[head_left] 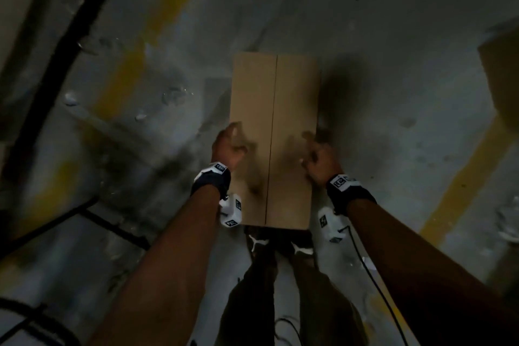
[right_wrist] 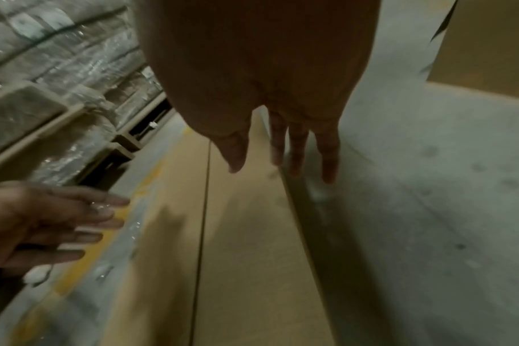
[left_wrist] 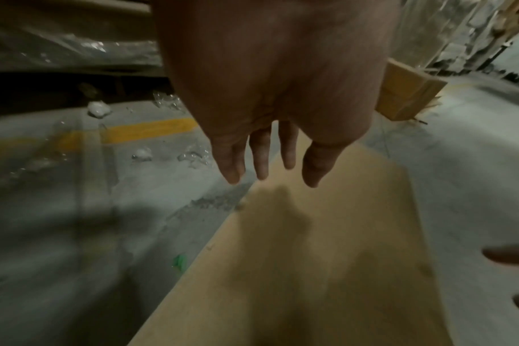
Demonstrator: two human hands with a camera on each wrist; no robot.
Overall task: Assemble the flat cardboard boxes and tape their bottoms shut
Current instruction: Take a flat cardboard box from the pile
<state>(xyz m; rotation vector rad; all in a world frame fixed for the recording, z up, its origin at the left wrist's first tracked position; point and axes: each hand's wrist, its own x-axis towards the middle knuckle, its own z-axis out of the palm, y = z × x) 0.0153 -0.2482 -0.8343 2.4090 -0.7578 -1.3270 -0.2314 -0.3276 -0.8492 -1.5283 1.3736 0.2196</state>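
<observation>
Cardboard box stands on the concrete floor, directly in front of the person's shoes. Its top face shows two flaps folded shut, meeting in a straight centre seam that runs away from the person. No tape is visible on the seam.

Left hand sits over the left edge of the box top, at the near half. Left wrist view: fingers straight and slightly spread, pointing out over the flap; hand casts a shadow on the cardboard below it. Grip loose, holding nothing. Contact with the flap cannot be told.

Right hand sits at the right edge of the box top, level with the left one. Right wrist view: fingers extended, spread, reaching down past the right edge toward the side wall. Nothing held; contact unclear through blur.

Both hands flank the seam, one flap each.

A yellow painted line crosses the floor left of the box. A second cardboard box stands at the right edge of view. Scraps of clear plastic lie on the floor to the left.
</observation>
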